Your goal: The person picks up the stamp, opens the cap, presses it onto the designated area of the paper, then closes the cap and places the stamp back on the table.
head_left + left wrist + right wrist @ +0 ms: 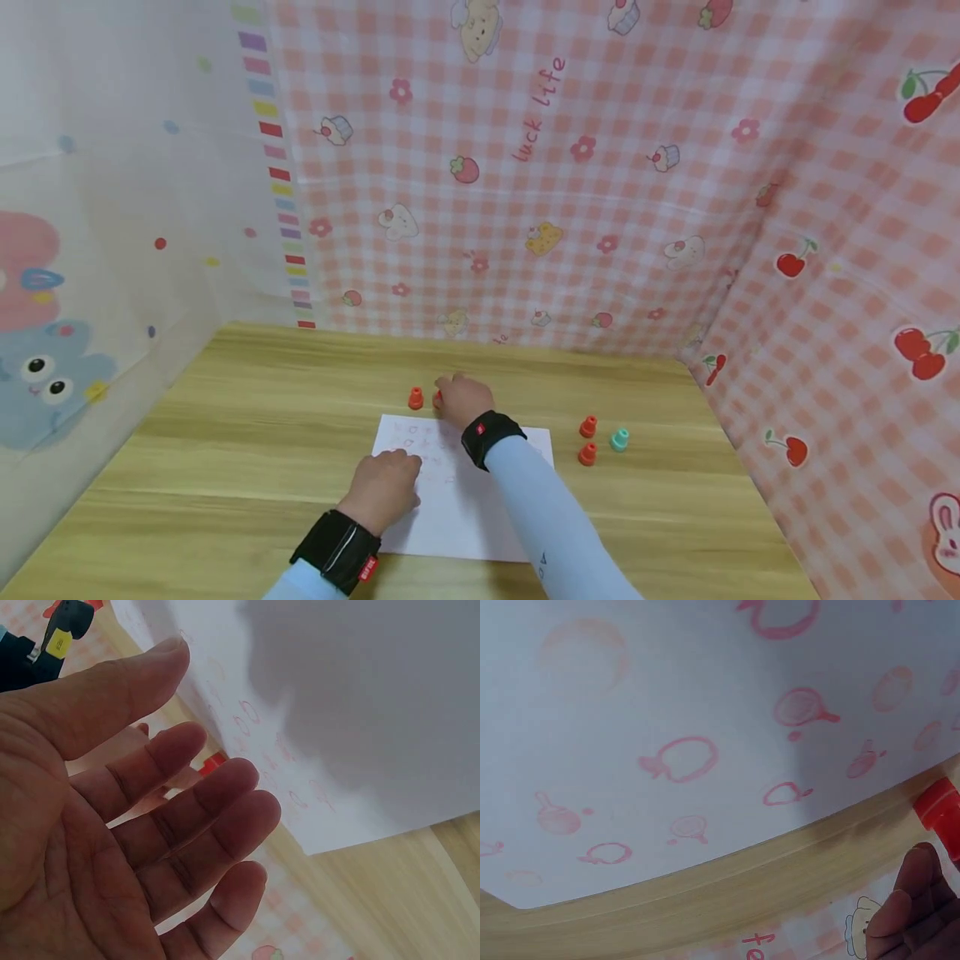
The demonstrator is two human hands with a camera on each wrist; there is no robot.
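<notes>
The right hand reaches across a sheet of white paper, its fingertips at a red stamp just beyond the far edge. The fingers partly hide this stamp, and the right wrist view cuts it off at the frame's side — whether they pinch it or only reach it, I cannot tell. A second red stamp stands upright just to its left, also off the paper.

The left hand is over the paper's left part, fingers loosely bent, the palm holding nothing. Faint pink and orange prints — rings and fruit-like outlines — cover the far part of the sheet; the near part is plain white.

Right of the paper, two more red stamps and a teal stamp stand close together on the wooden table. Pink checked fabric hangs behind.
</notes>
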